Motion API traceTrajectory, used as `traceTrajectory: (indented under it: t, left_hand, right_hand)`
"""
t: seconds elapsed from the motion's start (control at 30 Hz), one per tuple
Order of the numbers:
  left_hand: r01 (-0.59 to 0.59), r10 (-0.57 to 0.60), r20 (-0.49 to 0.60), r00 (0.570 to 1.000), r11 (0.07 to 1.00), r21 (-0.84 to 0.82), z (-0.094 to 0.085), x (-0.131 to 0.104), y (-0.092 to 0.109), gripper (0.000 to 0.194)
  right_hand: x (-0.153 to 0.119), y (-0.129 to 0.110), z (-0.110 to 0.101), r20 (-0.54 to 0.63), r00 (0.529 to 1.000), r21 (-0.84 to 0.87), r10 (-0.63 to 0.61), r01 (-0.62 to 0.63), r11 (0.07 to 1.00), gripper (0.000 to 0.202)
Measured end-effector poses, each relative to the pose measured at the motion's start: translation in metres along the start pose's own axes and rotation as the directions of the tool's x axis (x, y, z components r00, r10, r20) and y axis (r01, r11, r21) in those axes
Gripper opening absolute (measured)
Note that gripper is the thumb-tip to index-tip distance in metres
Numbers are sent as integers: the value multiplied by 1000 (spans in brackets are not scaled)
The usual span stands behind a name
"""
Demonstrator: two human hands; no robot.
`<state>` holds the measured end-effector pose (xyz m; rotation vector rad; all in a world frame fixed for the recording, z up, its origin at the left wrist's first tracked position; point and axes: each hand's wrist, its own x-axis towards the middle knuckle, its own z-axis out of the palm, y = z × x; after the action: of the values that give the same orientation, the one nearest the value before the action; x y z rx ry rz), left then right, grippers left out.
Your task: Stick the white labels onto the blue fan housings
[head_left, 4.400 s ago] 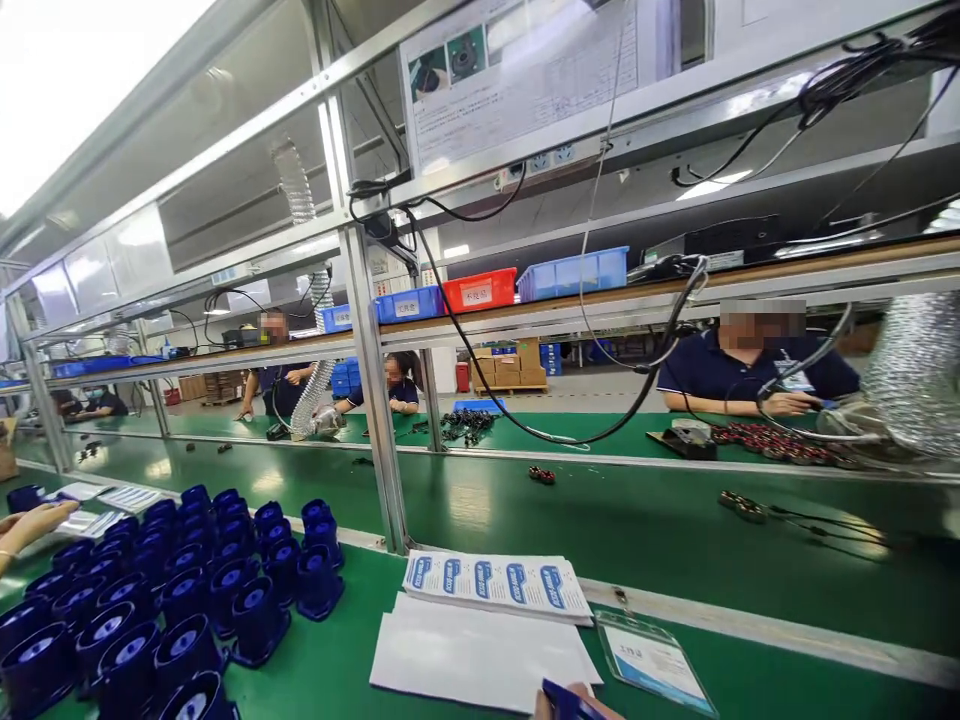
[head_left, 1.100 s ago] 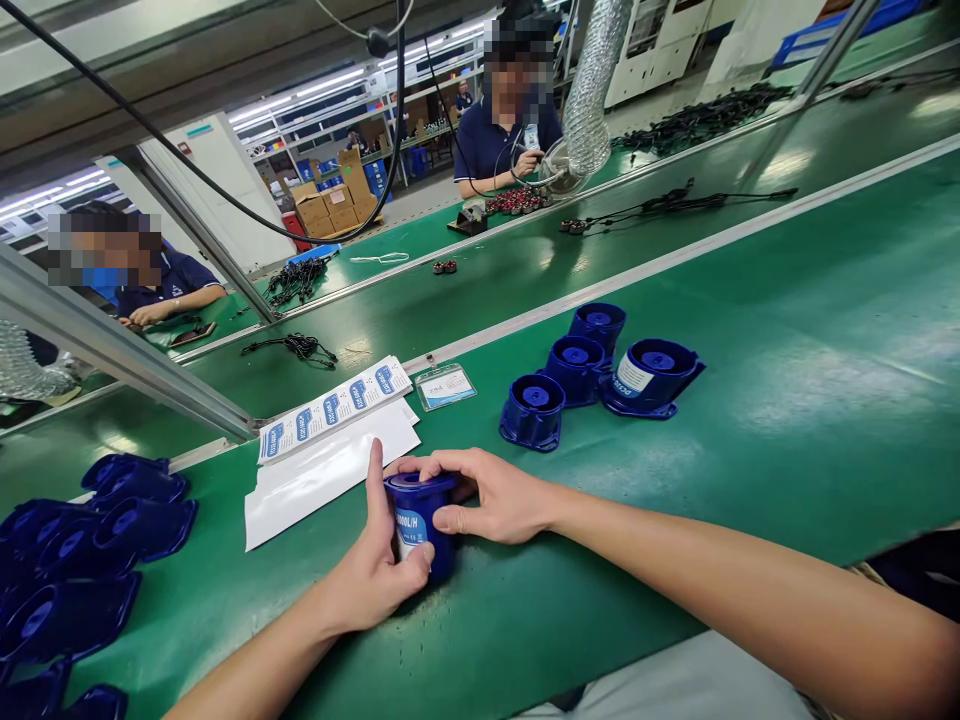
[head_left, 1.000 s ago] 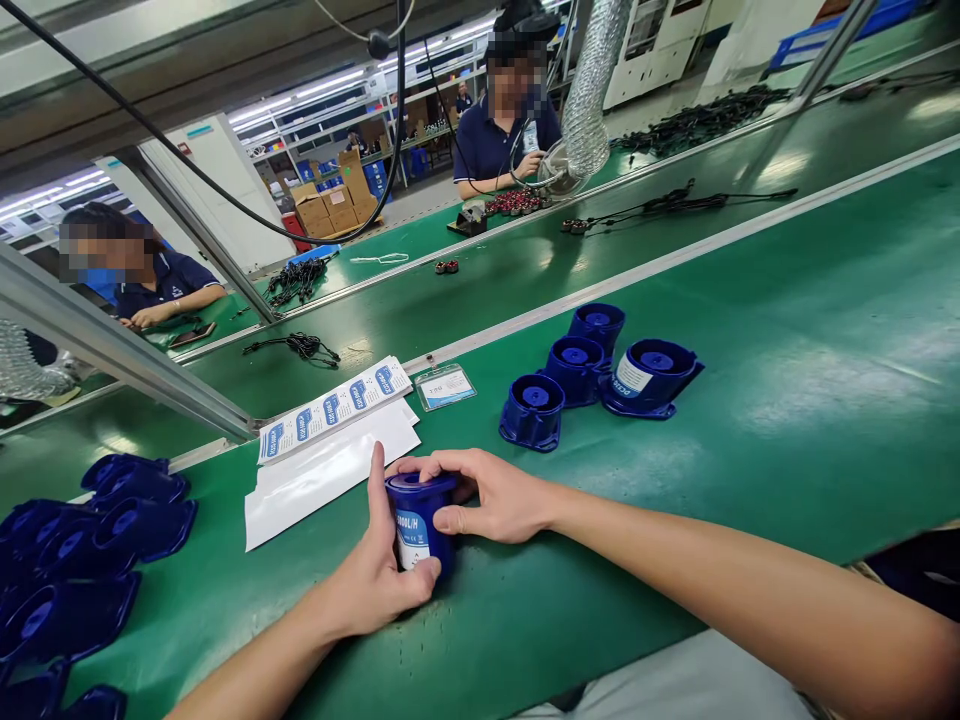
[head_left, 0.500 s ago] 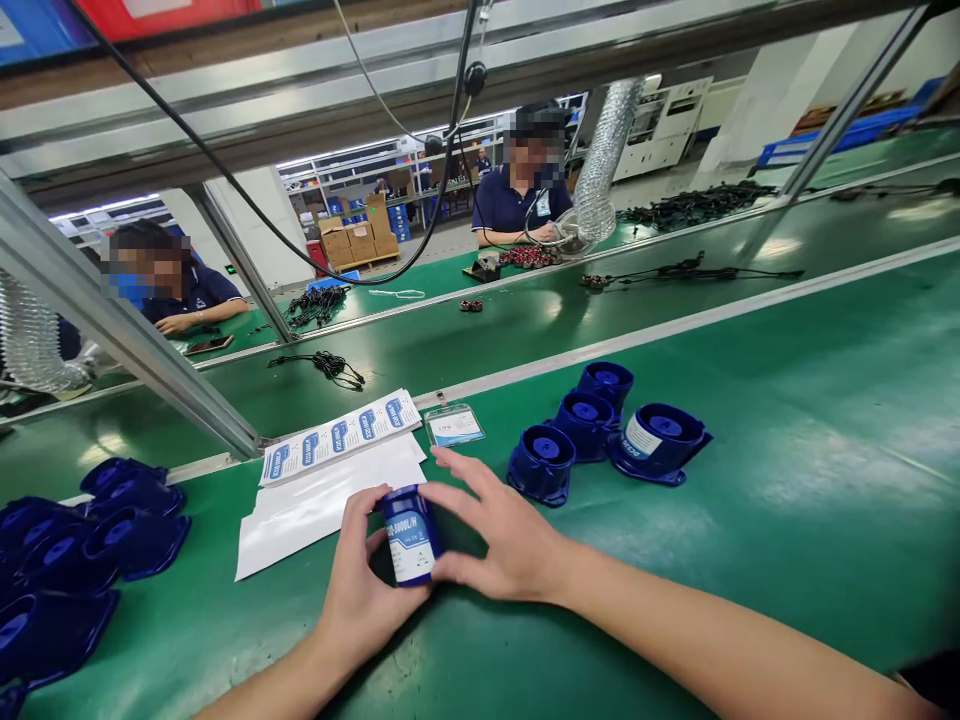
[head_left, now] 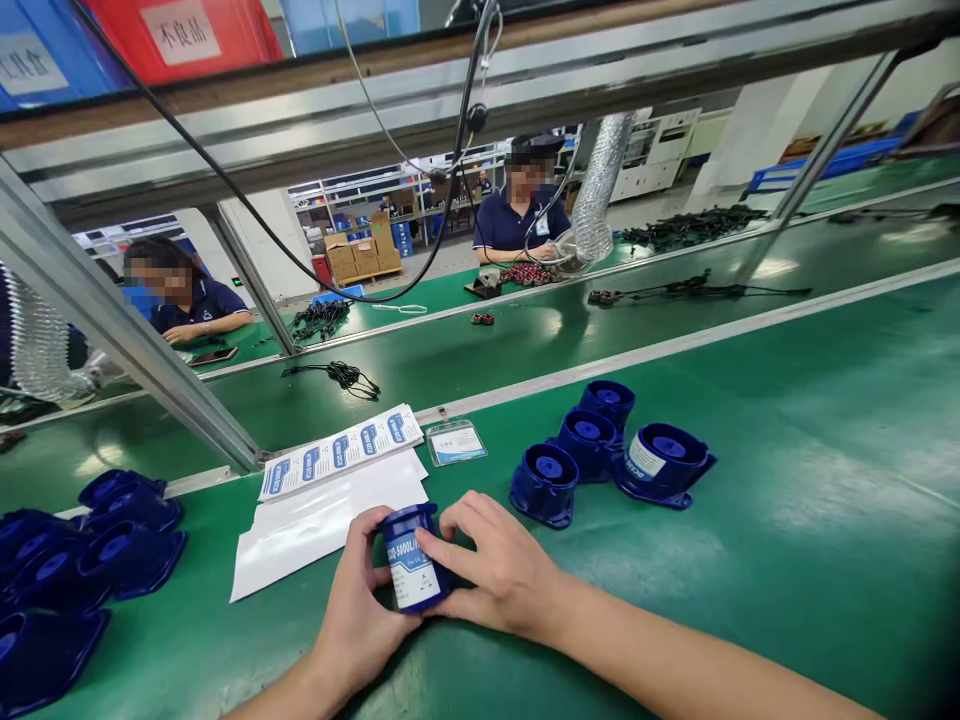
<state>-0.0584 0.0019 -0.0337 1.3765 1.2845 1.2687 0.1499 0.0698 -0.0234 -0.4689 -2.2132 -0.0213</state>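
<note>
Hands meet at the near edge of the green desk: the left hand wraps its fingers around the back of a blue cylindrical housing, and the right hand grips it from the other side, fingers laid over its white label, so both are clasped on the one part, which stands close to upright just above the mat. Just beyond lie a blank white sheet and, partly over its far edge, a sheet of blue-and-white stickers, with a clear badge holder beside them. To the right stand three more blue housings, bunched together and touching. At the left edge a heap of dark blue housings spreads out of view. A slanted metal post rises from the rail behind the sheets. Farther off, black cables lie on a second green strip, and what seem to be small wound parts sit before a seated person near a silver duct. Another person sits to the left. Overhead, a shelf carries a red bin.
</note>
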Motion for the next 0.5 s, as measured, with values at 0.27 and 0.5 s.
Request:
traceTrajectory:
  t: [0.27,0.5]
  left_hand:
    - [74,-75,-7,997,997,-26,4,3,0,85]
    - [107,-108,-3,994,993,-42,5,8,-6,91]
  right_hand:
    - [5,0,-4,32,966,-52,-258,259,964,30]
    - [-16,-6,5,99,930,69,-354,348,935,28]
